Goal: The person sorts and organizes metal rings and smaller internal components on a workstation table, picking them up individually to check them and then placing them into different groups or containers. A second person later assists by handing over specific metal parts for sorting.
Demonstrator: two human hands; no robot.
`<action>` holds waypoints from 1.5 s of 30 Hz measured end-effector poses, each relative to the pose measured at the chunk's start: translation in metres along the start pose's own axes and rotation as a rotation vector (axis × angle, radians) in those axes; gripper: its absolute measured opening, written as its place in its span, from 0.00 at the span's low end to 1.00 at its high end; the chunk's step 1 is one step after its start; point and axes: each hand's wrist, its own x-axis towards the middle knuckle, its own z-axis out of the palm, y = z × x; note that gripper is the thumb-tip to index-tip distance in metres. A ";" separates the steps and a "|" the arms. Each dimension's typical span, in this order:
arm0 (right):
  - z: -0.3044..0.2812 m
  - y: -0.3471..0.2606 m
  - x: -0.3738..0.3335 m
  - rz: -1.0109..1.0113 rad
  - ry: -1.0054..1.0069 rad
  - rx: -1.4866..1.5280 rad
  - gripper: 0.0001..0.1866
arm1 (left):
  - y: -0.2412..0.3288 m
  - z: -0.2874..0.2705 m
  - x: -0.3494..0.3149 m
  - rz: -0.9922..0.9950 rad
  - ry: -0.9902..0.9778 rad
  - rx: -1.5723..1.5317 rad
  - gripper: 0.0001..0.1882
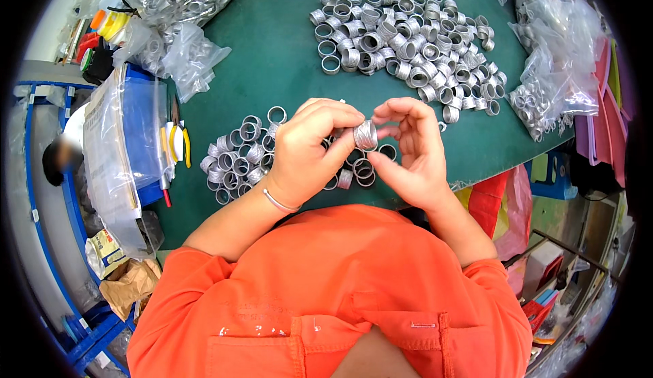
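A silver metal ring (365, 136) with a textured outer face is held up over the green tabletop. My left hand (309, 148) pinches it between thumb and fingers. Around its other side curves my right hand (413, 148), fingers apart, with the thumb and a fingertip close to the ring; whether they touch it I cannot tell. Beneath and to the left of my hands lies a nearer pile of similar rings (241, 165), partly covered by my left hand. A larger pile of rings (408, 44) spreads over the far side of the table.
Clear plastic bags of metal parts stand at the far left (173, 0) and far right (544, 109). Yellow-handled pliers (187, 148) lie by a blue bin (144, 99) on the left. The green tabletop (272, 44) curves away at its right edge (490, 174).
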 end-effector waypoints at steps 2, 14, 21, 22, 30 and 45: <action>-0.002 -0.003 -0.001 0.207 -0.006 0.135 0.28 | 0.003 -0.004 0.007 0.300 0.006 0.253 0.09; -0.004 0.007 -0.004 -0.020 0.042 0.216 0.30 | 0.006 -0.017 0.003 -0.685 0.033 -0.764 0.10; -0.035 0.001 0.002 0.226 0.132 0.369 0.08 | -0.001 -0.025 0.003 -0.752 -0.029 -1.137 0.15; -0.040 0.004 0.001 0.184 0.123 0.093 0.08 | -0.004 -0.025 0.002 -0.733 -0.035 -1.170 0.15; -0.037 0.015 -0.003 0.041 -0.060 -0.757 0.05 | -0.005 -0.023 0.004 -0.724 -0.041 -1.238 0.17; 0.007 -0.006 0.013 0.253 0.007 0.350 0.12 | 0.015 -0.003 -0.006 -0.291 0.016 -0.663 0.20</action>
